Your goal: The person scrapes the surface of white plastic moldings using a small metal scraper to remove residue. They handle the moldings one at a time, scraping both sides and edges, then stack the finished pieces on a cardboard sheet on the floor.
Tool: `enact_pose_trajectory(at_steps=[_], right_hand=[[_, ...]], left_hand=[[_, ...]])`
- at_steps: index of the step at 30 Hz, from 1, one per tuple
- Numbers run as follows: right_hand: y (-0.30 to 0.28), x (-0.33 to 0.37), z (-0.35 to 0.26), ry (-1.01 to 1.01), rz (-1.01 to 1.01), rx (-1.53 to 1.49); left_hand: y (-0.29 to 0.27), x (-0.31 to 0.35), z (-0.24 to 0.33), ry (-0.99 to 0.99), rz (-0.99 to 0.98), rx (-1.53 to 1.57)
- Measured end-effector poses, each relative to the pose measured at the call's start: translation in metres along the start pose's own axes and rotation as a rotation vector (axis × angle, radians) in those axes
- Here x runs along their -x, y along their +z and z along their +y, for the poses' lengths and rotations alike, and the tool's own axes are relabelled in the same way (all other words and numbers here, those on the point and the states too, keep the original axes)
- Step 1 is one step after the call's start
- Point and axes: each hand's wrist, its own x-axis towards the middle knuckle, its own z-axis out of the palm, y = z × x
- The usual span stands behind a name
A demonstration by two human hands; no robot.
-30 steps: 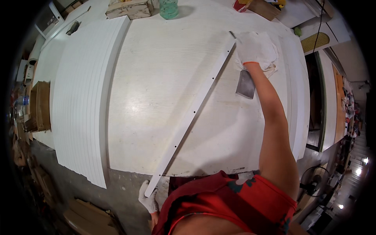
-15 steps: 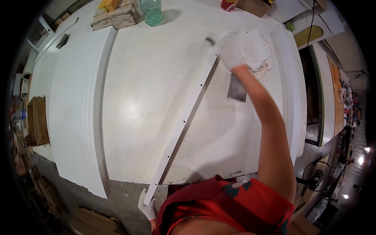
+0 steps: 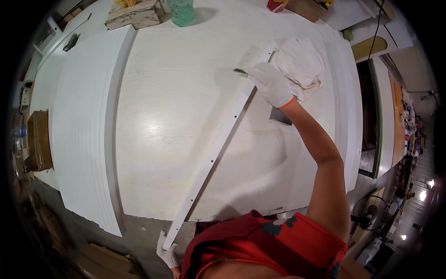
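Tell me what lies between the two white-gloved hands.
In the head view, a long white strip with dark dots slants between the left hand and the right hand, mostly over the white tabletop.

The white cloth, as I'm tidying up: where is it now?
In the head view, the white cloth lies on the table at upper right, just right of the far end of the white strip and beside the right hand.

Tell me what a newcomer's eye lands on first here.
First, the long white strip, slanting from lower left to upper right across the pale table, its near end held by the gloved left hand. Next, the gloved right hand over the strip's upper part, with a small dark-tipped tool. Then the white boards, packed side by side along the left.
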Motion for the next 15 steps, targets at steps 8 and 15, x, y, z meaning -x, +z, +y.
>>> enact_pose_trajectory(at_steps=[8, 15], right_hand=[[-0.022, -0.012, 0.116, 0.581, 0.024, 0.097], [-0.012, -0.004, 0.046, 0.403, -0.008, 0.302]], left_hand=[[-0.013, 0.001, -0.01, 0.016, 0.023, -0.108], [-0.015, 0.007, -0.012, -0.008, -0.007, -0.14]])
